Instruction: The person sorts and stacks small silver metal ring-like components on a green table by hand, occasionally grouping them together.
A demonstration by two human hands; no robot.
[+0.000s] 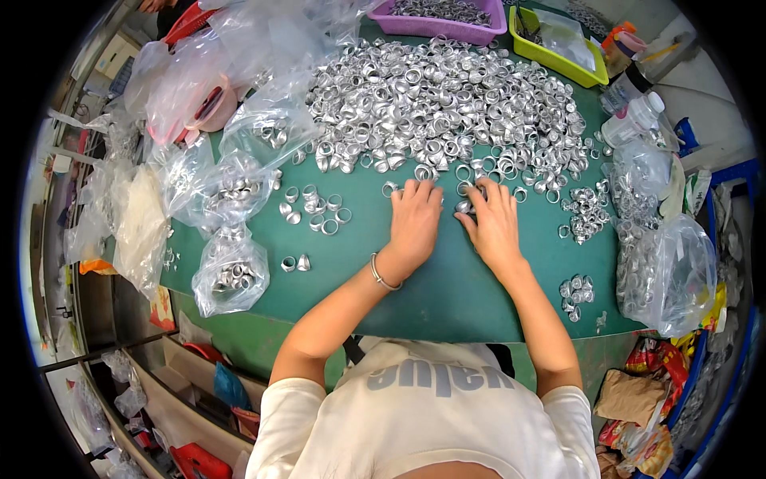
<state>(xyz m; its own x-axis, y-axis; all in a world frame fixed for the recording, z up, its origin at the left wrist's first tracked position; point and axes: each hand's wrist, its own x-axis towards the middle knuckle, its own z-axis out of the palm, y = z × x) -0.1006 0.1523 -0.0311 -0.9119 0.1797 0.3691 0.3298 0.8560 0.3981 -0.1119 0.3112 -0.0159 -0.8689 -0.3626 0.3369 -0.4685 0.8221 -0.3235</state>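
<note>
A wide heap of silver metal rings [439,100] is spread over the green tabletop [343,271]. Both hands work at its near edge. My left hand [415,223], with a bangle at the wrist, has its fingers bent and close together against the tabletop. A ring [425,172] lies just beyond those fingertips; whatever is under them is hidden. To its right, my right hand [495,227] curls its fingers down, with a silver ring [464,206] between thumb and forefinger. More loose rings [463,172] lie around the right fingertips.
Small ring groups sit left [319,209] and right [586,211], with another cluster [576,295] nearer me. Clear bags of rings [231,271] line the left; a large bag [666,271] hangs over the right edge. At the back stand a purple basket [443,30] and a yellow-green tray [558,64].
</note>
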